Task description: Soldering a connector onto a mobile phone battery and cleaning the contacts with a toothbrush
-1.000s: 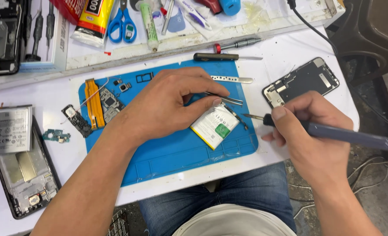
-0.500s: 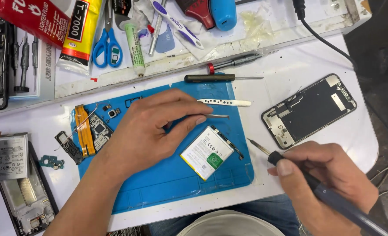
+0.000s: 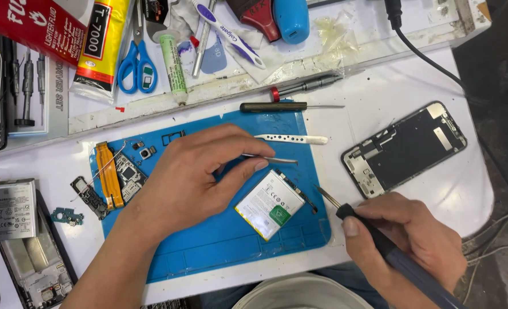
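your left hand (image 3: 194,183) pinches tweezers (image 3: 268,158) just above the white battery (image 3: 270,203) on the blue mat (image 3: 208,252), your right hand (image 3: 405,240) fists the soldering iron (image 3: 374,234) beside the battery's right edge: a slip could burn the battery.

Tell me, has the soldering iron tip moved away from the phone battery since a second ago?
Yes. The right hand has pulled the soldering iron back: its tip, earlier at the battery edge, now sits off to the right of it, near the blue mat edge.
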